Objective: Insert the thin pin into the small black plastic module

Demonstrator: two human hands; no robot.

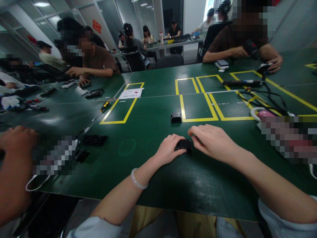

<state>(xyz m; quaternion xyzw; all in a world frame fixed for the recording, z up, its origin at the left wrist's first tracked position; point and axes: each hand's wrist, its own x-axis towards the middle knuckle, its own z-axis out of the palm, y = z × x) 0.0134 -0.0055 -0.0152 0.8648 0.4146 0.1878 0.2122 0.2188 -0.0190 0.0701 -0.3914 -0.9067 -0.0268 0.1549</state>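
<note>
1. Head view, near centre: my left hand [169, 148] is curled in on the small black block [184, 144]. Thumb and fingertips are closed against its left side and top.
2. My right hand [210, 140] comes in from the other side. Its fingers are stretched out and nearly flat, and the tips touch the block's right edge without wrapping it.
3. The block sits on the green table [198, 185] near my edge, held between the two hands. I cannot tell whether its underside has left the surface.
4. I judge the step to be steadying or working on the block in place, the left hand gripping while the right braces.
5. Lifting or turning it from here would call for the right fingers to close properly, since only their tips bear on it now.
6. A second black block [176, 117] lies well apart, further up the table, just beside the corner of a yellow tape box [199, 107].
7. Off to the left are a black tray [94, 140] and a screwdriver [104, 106]. A co-worker's hand [17, 138] rests at the left edge.
</note>
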